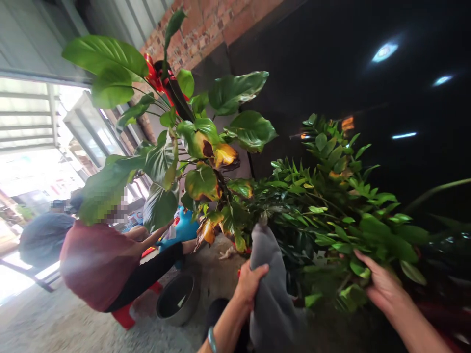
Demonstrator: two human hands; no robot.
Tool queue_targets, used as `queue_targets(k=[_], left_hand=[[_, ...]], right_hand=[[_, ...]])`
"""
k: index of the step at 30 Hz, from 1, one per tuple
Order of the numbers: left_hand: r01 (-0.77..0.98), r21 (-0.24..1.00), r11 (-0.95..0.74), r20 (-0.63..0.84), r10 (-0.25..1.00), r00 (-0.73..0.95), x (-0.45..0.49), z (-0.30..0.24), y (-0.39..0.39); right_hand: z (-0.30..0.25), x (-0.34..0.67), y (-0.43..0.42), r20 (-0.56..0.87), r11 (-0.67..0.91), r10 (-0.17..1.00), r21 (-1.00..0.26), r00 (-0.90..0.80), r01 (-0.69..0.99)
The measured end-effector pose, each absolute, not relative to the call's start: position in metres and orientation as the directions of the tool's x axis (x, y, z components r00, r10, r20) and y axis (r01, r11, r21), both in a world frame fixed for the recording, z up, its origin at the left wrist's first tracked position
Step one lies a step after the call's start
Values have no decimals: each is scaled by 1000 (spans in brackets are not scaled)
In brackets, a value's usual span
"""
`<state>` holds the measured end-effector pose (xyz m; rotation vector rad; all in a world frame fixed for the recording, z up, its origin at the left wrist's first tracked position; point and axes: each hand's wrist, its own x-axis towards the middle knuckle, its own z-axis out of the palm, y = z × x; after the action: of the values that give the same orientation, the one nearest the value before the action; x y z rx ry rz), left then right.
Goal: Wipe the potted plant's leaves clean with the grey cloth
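My left hand [250,284] is closed on a grey cloth [270,289] that hangs down at the bottom middle, its top end against the plants. My right hand [380,284] reaches into a bushy green plant with small glossy leaflets [331,211], fingers spread among the stems and leaves. A taller plant with big broad leaves [206,142], some of them yellow and brown, stands just left of it.
A person in a dark red top [99,264] sits at the left on a red stool [125,314], beside a metal bowl [178,299] on the concrete floor. Another person [44,235] sits farther left. A brick wall [209,29] and a glossy black panel [368,88] rise behind.
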<state>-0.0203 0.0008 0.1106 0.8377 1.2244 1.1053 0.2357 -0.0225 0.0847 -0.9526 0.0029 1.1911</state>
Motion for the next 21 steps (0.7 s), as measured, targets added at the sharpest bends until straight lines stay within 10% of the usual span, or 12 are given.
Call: queue_targets(k=[4, 12, 21], left_hand=[[-235, 914, 332, -326, 943, 62, -20, 105, -29], [-111, 982, -155, 160, 986, 35, 2, 175, 25], [170, 979, 108, -177, 866, 467, -19, 156, 1]], right_hand=[[82, 240, -24, -482, 17, 777, -625, 404, -780], [82, 236, -23, -464, 25, 775, -656, 429, -754], [78, 246, -30, -529, -37, 739, -650, 417, -759]])
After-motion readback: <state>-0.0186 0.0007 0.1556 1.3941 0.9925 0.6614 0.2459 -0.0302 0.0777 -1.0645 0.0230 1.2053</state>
